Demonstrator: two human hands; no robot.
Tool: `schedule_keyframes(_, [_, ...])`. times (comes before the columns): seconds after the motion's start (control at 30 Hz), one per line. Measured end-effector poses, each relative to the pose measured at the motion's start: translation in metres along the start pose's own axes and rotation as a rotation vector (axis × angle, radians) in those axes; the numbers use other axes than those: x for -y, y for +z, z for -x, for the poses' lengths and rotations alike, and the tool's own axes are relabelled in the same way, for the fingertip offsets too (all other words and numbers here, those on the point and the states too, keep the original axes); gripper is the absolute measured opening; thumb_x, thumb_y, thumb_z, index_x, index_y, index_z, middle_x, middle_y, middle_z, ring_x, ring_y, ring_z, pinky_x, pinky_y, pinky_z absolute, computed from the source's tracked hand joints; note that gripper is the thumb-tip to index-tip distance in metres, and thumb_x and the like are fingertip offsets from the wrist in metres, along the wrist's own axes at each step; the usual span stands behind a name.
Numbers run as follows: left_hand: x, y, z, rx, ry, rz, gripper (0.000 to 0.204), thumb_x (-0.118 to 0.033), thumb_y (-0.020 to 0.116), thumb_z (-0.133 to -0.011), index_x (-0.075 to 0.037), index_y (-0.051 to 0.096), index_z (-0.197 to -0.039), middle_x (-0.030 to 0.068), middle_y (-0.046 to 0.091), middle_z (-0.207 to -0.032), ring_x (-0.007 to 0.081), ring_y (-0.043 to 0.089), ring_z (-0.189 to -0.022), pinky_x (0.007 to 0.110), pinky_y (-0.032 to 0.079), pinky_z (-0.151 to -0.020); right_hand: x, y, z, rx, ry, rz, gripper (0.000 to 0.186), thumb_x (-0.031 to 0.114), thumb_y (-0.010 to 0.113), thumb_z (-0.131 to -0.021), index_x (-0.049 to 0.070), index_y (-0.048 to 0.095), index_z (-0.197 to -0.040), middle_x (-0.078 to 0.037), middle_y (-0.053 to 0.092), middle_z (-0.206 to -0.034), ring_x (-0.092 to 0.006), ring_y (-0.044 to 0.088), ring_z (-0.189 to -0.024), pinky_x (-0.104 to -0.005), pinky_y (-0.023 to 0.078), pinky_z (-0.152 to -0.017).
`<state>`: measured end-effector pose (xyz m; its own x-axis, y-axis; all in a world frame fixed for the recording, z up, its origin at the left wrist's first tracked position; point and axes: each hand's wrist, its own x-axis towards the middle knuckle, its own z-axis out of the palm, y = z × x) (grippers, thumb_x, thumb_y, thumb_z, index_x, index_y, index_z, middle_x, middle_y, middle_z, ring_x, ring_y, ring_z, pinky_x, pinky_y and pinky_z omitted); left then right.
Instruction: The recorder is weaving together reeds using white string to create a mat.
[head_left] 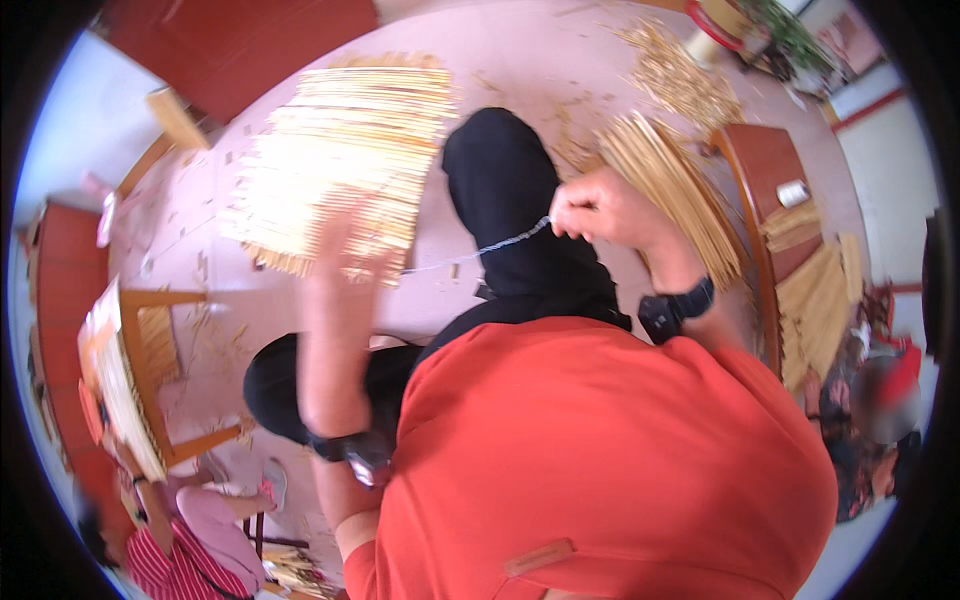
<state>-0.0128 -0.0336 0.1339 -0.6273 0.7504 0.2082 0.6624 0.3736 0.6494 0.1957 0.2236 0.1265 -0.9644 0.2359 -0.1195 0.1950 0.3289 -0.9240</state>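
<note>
A mat of thin pale strips (350, 130), laid side by side, spreads over the floor ahead of me on the left. Above its near edge is my left hand (345, 235), so smeared by motion that its fingers cannot be made out. My right hand (600, 208) is closed in a pinch over my right knee. Between its fingers is one end of a thin whitish twisted string (515, 239), which runs leftward and down to the mat's near right corner. Whether my left hand touches the string or the mat is unclear.
A bundle of long strips (672, 190) lies right of my knee, beside a reddish-brown wooden bench (750, 190) bearing a white spool (792, 193) and more strips. Shavings (675, 75) litter the floor. Other people sit at lower left and far right, near a wooden stand (140, 370).
</note>
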Motion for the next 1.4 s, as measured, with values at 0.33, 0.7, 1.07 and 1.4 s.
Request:
schedule_keyframes(0.33, [-0.048, 0.042, 0.022, 0.438, -0.194, 0.394, 0.013, -0.012, 0.064, -0.088, 0.001, 0.063, -0.093, 0.0091, 0.060, -0.067, 0.0141, 0.054, -0.061, 0.030, 0.045, -0.059, 0.023, 0.038, -0.017, 0.073, -0.340, 0.310, 0.013, 0.013, 0.065, -0.080, 0.002, 0.065, -0.074, -0.009, 0.061, -0.066, -0.0215, 0.056, -0.056, -0.0322, 0.044, -0.056])
schedule_keyframes(0.7, [-0.011, 0.020, 0.042, 0.222, -0.130, 0.049, 0.015, -0.007, 0.063, -0.086, -0.003, 0.066, -0.100, 0.0078, 0.065, -0.070, 0.0305, 0.065, -0.068, 0.039, 0.051, -0.065, 0.010, 0.042, -0.027, 0.117, -0.292, 0.235, 0.017, 0.020, 0.063, -0.084, 0.004, 0.066, -0.078, -0.012, 0.063, -0.068, -0.0269, 0.061, -0.063, -0.0351, 0.046, -0.059])
schedule_keyframes(1.07, [-0.021, 0.050, 0.038, 0.284, -0.482, 0.611, 0.011, -0.009, 0.059, -0.092, -0.001, 0.066, -0.097, -0.0039, 0.053, -0.068, 0.0032, 0.042, -0.051, 0.019, 0.032, -0.045, 0.024, 0.072, -0.046, 0.197, -0.417, 0.472, 0.010, 0.016, 0.066, -0.081, 0.006, 0.067, -0.079, -0.010, 0.064, -0.072, -0.0263, 0.063, -0.068, -0.0356, 0.048, -0.060])
schedule_keyframes(1.4, [-0.015, 0.050, 0.038, 0.111, -0.518, 0.914, 0.021, -0.014, 0.058, -0.096, -0.001, 0.062, -0.111, 0.0030, 0.062, -0.078, 0.0060, 0.050, -0.054, 0.020, 0.038, -0.048, 0.021, 0.075, -0.053, 0.100, -0.386, 0.395, 0.008, 0.013, 0.065, -0.082, 0.005, 0.067, -0.084, -0.009, 0.065, -0.076, -0.0262, 0.064, -0.069, -0.0340, 0.049, -0.062])
